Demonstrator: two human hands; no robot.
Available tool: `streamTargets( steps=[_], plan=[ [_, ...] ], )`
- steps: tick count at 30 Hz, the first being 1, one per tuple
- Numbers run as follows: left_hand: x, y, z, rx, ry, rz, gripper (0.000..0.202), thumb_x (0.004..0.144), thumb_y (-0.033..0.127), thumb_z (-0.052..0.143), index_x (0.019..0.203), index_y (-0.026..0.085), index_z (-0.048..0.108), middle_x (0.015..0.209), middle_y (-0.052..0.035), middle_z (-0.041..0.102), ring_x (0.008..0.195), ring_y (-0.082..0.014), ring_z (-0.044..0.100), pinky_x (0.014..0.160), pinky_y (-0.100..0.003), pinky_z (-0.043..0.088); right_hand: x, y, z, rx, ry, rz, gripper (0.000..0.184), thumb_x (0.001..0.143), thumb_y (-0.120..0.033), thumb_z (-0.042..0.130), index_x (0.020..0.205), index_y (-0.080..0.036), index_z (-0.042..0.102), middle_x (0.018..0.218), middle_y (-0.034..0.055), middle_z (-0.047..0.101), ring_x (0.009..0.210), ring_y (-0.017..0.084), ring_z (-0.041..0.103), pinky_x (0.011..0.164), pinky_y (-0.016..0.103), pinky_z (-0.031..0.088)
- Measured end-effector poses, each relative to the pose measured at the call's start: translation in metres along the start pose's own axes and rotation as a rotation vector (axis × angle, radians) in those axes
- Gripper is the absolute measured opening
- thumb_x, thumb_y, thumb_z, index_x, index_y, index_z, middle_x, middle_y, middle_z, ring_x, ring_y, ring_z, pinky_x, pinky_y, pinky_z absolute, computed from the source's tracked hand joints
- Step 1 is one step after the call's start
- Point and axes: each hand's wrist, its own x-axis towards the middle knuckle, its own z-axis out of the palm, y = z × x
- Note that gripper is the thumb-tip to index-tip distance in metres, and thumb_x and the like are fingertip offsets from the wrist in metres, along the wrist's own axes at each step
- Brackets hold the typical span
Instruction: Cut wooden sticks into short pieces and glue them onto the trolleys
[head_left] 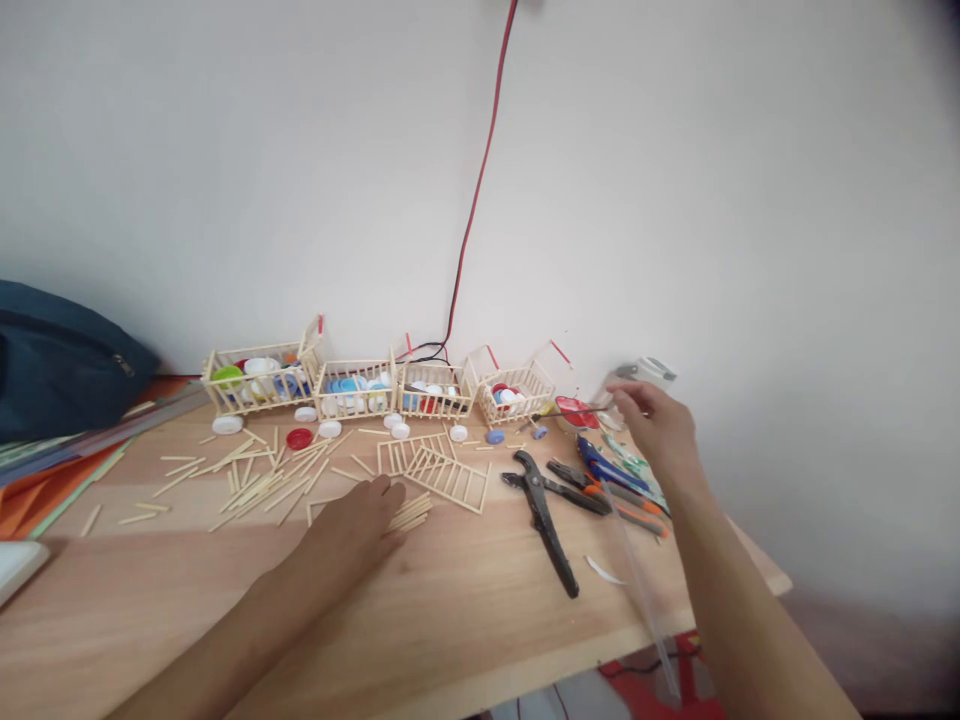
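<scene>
My left hand (367, 515) rests low over the table, fingers curled onto a small row of wooden sticks (411, 512) that shows past its fingertips. Beyond it lie flat ladder-like stick frames (450, 478), one overlapping another. My right hand (649, 415) is raised at the right and pinches a thin dark rod (564, 413). The rod points left, passing in front of a red dish (577, 408). Its far tip is close to the wheels of the nearest stick cart (517, 393); whether they touch I cannot tell.
More stick carts (356, 390) holding bottle caps line the wall, with loose sticks (262, 490) before them. Black pliers (544, 515), blue-handled pliers (611, 468) and a clear strip (641, 580) overhanging the front edge lie right. A dark blue bag (67, 365) stands left.
</scene>
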Motion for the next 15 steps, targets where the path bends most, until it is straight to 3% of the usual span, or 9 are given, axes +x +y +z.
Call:
streamTargets(
  steps=[4, 8, 12, 15],
  plan=[
    [0.003, -0.005, 0.004, 0.000, 0.000, 0.007, 0.016, 0.083, 0.027, 0.042, 0.092, 0.019, 0.052, 0.111, -0.0098, 0.056, 0.101, -0.0258, 0.053, 0.081, -0.037, 0.042, 0.027, 0.060, 0.031, -0.191, -0.167, 0.084, 0.015, 0.080, -0.026, 0.058, 0.081, -0.017, 0.070, 0.085, 0.0065, 0.070, 0.087, 0.022, 0.062, 0.078, 0.031, 0.042],
    [0.005, -0.006, 0.004, 0.006, 0.000, 0.000, 0.017, 0.082, 0.025, 0.042, 0.093, 0.019, 0.053, 0.111, -0.0095, 0.056, 0.101, -0.0258, 0.053, 0.081, -0.037, 0.042, 0.045, 0.082, 0.046, -0.314, -0.287, 0.244, 0.015, 0.081, -0.027, 0.061, 0.076, -0.016, 0.069, 0.087, 0.0103, 0.069, 0.093, 0.027, 0.062, 0.077, 0.035, 0.046],
    [0.005, -0.004, 0.002, 0.007, -0.024, -0.027, 0.019, 0.082, 0.025, 0.041, 0.094, 0.018, 0.054, 0.112, -0.0105, 0.056, 0.103, -0.0263, 0.054, 0.082, -0.038, 0.042, 0.063, 0.100, 0.050, -0.340, -0.395, 0.396, 0.024, 0.090, -0.034, 0.056, 0.105, -0.016, 0.063, 0.110, 0.0092, 0.062, 0.097, 0.021, 0.061, 0.082, 0.039, 0.051],
    [0.005, -0.003, 0.002, 0.002, -0.034, -0.039, 0.022, 0.083, 0.027, 0.040, 0.097, 0.018, 0.054, 0.113, -0.0106, 0.056, 0.104, -0.0265, 0.054, 0.083, -0.038, 0.042, 0.070, 0.113, 0.057, -0.271, -0.437, 0.420, 0.030, 0.092, -0.034, 0.054, 0.118, -0.019, 0.056, 0.120, 0.0083, 0.058, 0.099, 0.019, 0.060, 0.084, 0.040, 0.052]
  ],
)
